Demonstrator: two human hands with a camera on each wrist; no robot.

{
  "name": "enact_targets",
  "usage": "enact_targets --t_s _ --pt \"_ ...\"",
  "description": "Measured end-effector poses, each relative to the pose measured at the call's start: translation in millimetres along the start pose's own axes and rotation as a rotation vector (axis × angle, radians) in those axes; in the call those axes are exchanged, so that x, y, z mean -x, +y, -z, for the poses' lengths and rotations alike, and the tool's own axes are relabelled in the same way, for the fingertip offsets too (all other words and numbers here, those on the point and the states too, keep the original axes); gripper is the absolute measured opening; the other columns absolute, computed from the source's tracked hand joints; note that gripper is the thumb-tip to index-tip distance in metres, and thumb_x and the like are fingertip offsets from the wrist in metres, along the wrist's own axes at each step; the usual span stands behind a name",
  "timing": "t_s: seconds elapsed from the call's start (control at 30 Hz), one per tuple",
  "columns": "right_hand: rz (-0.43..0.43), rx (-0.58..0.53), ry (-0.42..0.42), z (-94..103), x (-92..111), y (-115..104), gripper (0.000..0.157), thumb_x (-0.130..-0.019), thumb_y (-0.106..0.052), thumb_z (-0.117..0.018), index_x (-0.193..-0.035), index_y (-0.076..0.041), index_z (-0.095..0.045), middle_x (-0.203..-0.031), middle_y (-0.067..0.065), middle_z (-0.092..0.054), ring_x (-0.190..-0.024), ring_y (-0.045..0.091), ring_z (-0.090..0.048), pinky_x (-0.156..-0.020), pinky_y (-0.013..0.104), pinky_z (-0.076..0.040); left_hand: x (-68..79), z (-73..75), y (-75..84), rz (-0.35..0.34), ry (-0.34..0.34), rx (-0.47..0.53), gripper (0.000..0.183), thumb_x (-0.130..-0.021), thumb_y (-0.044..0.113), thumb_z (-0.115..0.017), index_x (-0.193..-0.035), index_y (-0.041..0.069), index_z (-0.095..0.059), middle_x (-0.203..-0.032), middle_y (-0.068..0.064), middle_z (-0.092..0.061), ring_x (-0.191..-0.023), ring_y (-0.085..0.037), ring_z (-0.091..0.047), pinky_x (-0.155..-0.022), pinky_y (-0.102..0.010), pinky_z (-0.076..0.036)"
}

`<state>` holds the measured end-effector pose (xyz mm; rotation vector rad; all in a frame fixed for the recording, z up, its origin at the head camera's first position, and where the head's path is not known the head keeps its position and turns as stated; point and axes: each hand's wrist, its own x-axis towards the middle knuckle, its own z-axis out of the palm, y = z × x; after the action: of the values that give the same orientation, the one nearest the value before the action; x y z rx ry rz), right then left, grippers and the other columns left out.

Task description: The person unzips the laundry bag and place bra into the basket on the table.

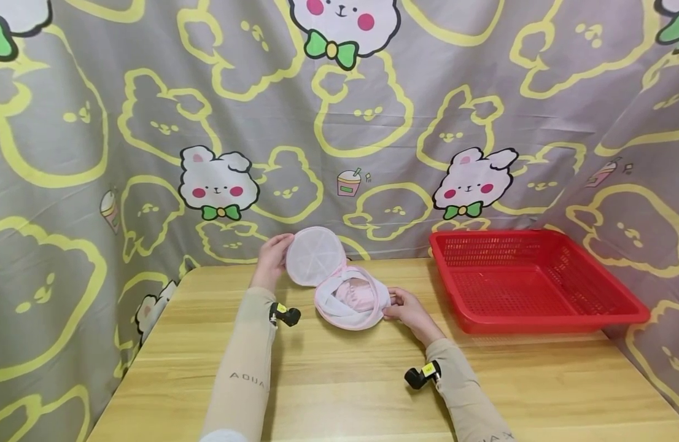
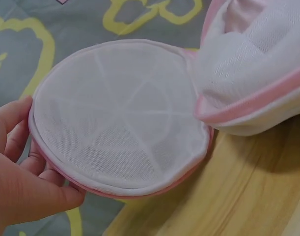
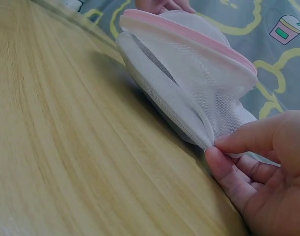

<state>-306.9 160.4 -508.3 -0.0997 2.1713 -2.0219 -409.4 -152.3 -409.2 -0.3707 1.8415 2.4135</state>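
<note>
A round white mesh laundry bag (image 1: 333, 305) with pink zipper trim sits on the wooden table, its lid (image 1: 315, 256) folded back to the upper left. Inside the bag's opening lies a piece of pink fabric (image 1: 357, 294); its full shape is hidden by the mesh. At the lid's outer rim my left hand (image 2: 27, 182) grips the edge, thumb on one side and fingers behind. My right hand (image 3: 267, 167) pinches the mesh at the lower edge of the bag's body between thumb and index finger. The bag's base tilts off the table in the right wrist view.
To the right stands a red plastic basket (image 1: 538, 320) with perforated walls, on the wooden tabletop (image 1: 339, 393). Behind the table hangs a grey curtain (image 1: 295, 129) with yellow outlines and cartoon animals.
</note>
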Motion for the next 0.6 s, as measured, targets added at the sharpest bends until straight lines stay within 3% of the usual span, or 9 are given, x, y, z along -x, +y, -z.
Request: enact_targets --t_s 0.13,0.37,0.6 --pt "-0.013 -0.005 0.005 -0.6 0 0 0.048 -0.075 0.010 -0.056 -0.121 0.002 -0.047 -0.083 0.006 -0.056 -0.070 0.012 -0.057 -0.067 0.026 -0.053 7.5 1.3 1.2 -0.013 0.004 -0.020 0.030 -0.083 0.018 -0.063 -0.112 0.013 -0.057 -0.099 0.002 -0.059 -0.089 -0.014 -0.052 -0.077 -0.029 -0.041" --pt "-0.015 -0.010 0.013 -1.6 1 -1 0.048 -0.075 0.011 -0.056 -0.121 0.001 -0.048 -0.082 0.006 -0.056 -0.070 0.013 -0.057 -0.067 0.026 -0.053 18.3 7.4 0.5 -0.018 -0.016 -0.028 0.042 -0.086 0.012 -0.058 -0.127 0.010 -0.048 -0.125 -0.009 -0.049 -0.112 -0.026 -0.045 -0.100 -0.040 -0.036" --pt "-0.012 -0.014 0.002 -1.0 1 -1 0.049 -0.075 0.010 -0.056 -0.122 0.002 -0.046 -0.082 0.005 -0.055 -0.069 0.012 -0.057 -0.067 0.025 -0.053 23.2 15.0 -7.1 -0.040 -0.063 0.020 0.051 -0.086 0.007 -0.056 -0.134 0.008 -0.039 -0.138 -0.010 -0.039 -0.126 -0.029 -0.036 -0.106 -0.041 -0.032"
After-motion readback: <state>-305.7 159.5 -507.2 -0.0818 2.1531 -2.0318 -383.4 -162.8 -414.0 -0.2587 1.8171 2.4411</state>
